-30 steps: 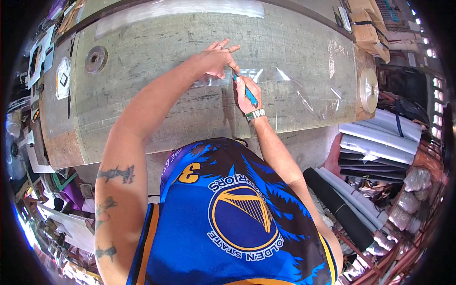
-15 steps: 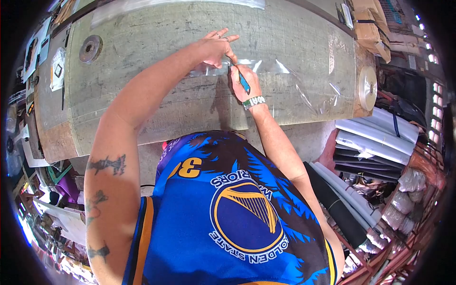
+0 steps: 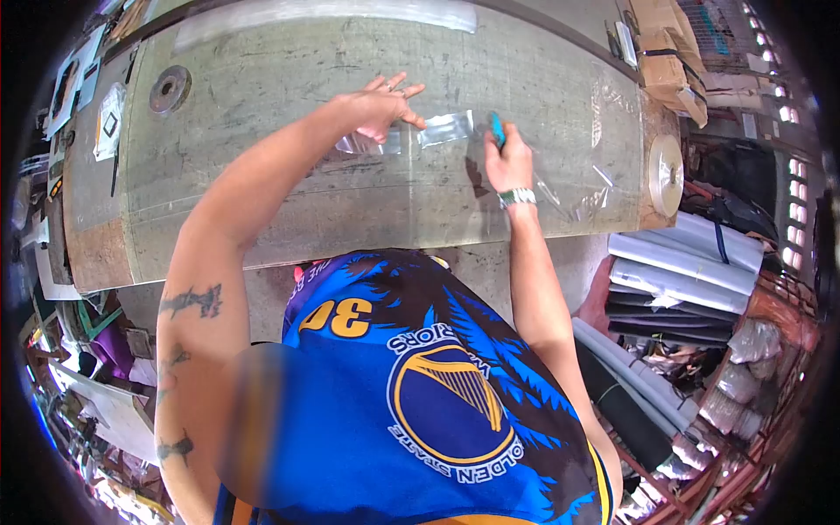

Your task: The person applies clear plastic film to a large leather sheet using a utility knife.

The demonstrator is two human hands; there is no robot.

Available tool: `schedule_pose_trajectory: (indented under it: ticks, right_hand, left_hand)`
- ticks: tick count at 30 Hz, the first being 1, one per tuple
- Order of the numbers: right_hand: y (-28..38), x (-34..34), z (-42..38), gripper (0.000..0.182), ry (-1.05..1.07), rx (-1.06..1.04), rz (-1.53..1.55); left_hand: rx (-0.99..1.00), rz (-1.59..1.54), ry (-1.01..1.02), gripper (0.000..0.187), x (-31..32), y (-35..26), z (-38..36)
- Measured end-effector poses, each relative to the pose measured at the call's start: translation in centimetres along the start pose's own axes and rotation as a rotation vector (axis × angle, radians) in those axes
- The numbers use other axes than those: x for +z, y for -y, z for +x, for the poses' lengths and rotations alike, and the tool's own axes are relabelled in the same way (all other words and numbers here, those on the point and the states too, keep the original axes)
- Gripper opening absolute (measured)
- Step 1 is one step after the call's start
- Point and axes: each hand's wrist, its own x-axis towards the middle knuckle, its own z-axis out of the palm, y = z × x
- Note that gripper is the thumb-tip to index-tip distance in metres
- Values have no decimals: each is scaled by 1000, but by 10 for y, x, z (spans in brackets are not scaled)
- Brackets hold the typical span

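Note:
My left hand (image 3: 381, 105) lies with spread fingers over a strip of clear plastic film (image 3: 372, 146) on the worktable. Just right of its fingertips is a small shiny rectangle of clear film (image 3: 446, 129). My right hand (image 3: 509, 162) is raised to the right of that piece, its fingers closed round a blue utility knife (image 3: 498, 129). The knife's blade cannot be made out. More clear film (image 3: 573, 199) lies beyond my right wrist.
A round metal disc (image 3: 170, 89) sits at the table's (image 3: 262, 201) left, and a roll of clear tape-like material (image 3: 666, 175) at its right end. A long plastic strip (image 3: 332, 22) runs along the back. Wrapped rolls (image 3: 687, 254) are stacked beside the table at right.
My right hand and the knife have moved right, away from my left hand. A small film rectangle now shows separate from the film at right. My left hand has shifted slightly left.

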Motion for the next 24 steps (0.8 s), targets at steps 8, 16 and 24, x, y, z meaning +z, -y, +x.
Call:
schedule_pose_trajectory:
  ticks: [8,16,24]
  right_hand:
    - [-60,44,34,36,5,-247,-69]
    - [-35,43,7,41,8,-642,203]
    - [17,32,7,35,724,-665,570]
  left_hand:
    - [-313,-42,-473,71,46,-29,-63]
    - [-509,-132,-480,29,68,-68,-80]
    - [-358,-608,-443,16,33,-113,-86]
